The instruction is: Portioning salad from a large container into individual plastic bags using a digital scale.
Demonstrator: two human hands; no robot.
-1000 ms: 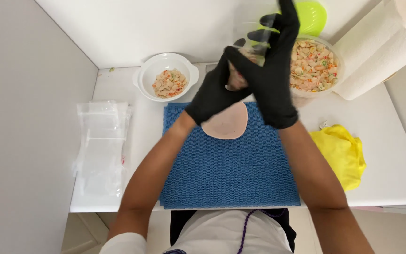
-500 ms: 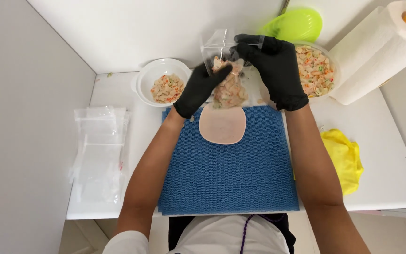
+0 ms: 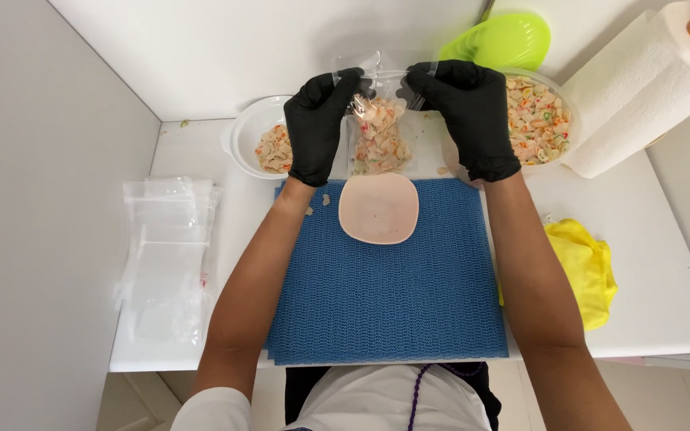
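Near the top centre of the frame, a clear bag (image 3: pixel 377 132) part-filled with pasta salad hangs between two black-gloved hands. The left hand (image 3: pixel 317 124) pinches the bag's upper left corner, fingers clamped on the plastic; the right hand (image 3: pixel 466 112) pinches the upper right corner the same way. The bag lies between the hands, equally near to both, with its mouth at the top of the frame and its filled bottom pointing down-frame toward the person. Its long axis runs up and down the frame, while the mouth edge stretches left to right between the grips. Directly below the bag, a pink dish (image 3: pixel 378 207) sits on the upper edge of a blue mat (image 3: pixel 385 295) on the white table (image 3: pixel 664 303). A small bowl (image 3: pixel 245 128) lies left of the left hand; a large bowl (image 3: pixel 541 116) lies just right of the right hand.
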